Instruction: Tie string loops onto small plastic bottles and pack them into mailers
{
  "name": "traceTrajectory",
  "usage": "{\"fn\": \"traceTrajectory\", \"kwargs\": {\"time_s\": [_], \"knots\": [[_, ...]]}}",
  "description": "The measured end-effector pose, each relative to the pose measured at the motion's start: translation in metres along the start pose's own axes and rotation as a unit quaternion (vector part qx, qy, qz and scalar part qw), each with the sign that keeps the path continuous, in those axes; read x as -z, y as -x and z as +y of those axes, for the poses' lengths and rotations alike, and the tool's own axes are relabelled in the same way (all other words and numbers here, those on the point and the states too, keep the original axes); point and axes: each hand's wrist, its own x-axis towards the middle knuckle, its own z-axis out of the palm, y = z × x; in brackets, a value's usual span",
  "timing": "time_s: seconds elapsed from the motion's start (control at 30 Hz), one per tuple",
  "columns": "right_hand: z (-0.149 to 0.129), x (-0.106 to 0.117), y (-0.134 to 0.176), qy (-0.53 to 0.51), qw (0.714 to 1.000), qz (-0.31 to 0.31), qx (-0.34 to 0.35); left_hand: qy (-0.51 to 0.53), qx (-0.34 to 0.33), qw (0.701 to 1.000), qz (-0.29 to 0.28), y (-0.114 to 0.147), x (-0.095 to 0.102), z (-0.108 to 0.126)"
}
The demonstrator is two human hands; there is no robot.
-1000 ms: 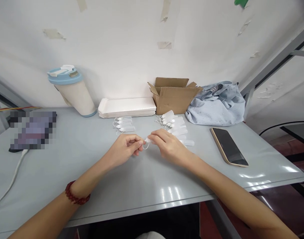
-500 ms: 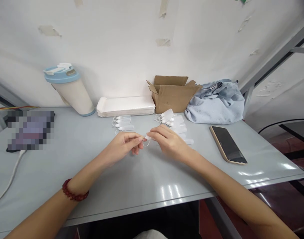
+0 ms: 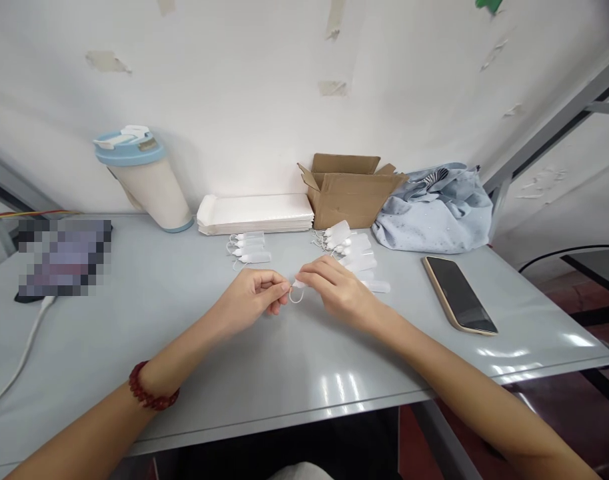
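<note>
Above the table's middle, my right hand (image 3: 340, 288) pinches a small white squeeze bottle (image 3: 298, 284); its body is mostly hidden behind my fingers. A thin white loop (image 3: 297, 300) hangs from its neck. My left hand (image 3: 254, 299) is closed, thumb against forefinger, at the bottle's tip; the exact part between those fingers is too small to make out. Beyond my left hand, several similar bottles (image 3: 255, 257) lie in a row. Past my right hand, a looser pile of such bottles (image 3: 338, 233) lies partly hidden by the hand.
Along the wall stand a blue-lidded tumbler (image 3: 152, 187), a stack of white envelopes (image 3: 257, 212), an open cardboard box (image 3: 352, 200) and a bunched light-blue cloth (image 3: 434, 213). A phone (image 3: 459, 293) lies right; a blurred-out device with a white cable (image 3: 27, 347) lies left.
Both hands stay together at the bottle's tip, with only slight finger movement. The whole view has shifted a little, so everything sits slightly more to the right.
</note>
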Motion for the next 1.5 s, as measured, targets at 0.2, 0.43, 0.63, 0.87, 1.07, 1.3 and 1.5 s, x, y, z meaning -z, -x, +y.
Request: {"fn": "traceTrajectory", "kwargs": {"time_s": [0.2,0.43,0.63,0.87,1.07,1.3,1.5], "knots": [[-0.005,0.002,-0.002,0.018,1.0,0.008,0.005,-0.003,-0.011,1.0,0.003,0.001,-0.003,-0.002],[-0.003,0.002,-0.003,0.003,1.0,0.021,-0.002,0.013,-0.014,1.0,-0.005,0.0,0.004,0.002],[0.001,0.002,-0.004,-0.014,0.999,0.032,-0.006,0.012,-0.012,1.0,0.002,0.0,0.01,0.005],[0.001,0.0,-0.001,-0.005,1.0,0.007,-0.003,0.009,-0.001,1.0,-0.015,-0.001,0.004,0.008],[0.001,0.002,-0.001,-0.014,1.0,-0.006,-0.008,-0.018,0.003,1.0,-0.021,0.002,0.009,0.012],[0.002,0.002,-0.002,-0.001,1.0,-0.012,-0.016,-0.039,0.0,0.999,-0.017,0.002,0.016,0.013],[-0.003,0.004,-0.005,0.007,1.0,-0.004,-0.009,-0.087,-0.014,0.995,-0.039,0.004,0.026,0.017]]}}
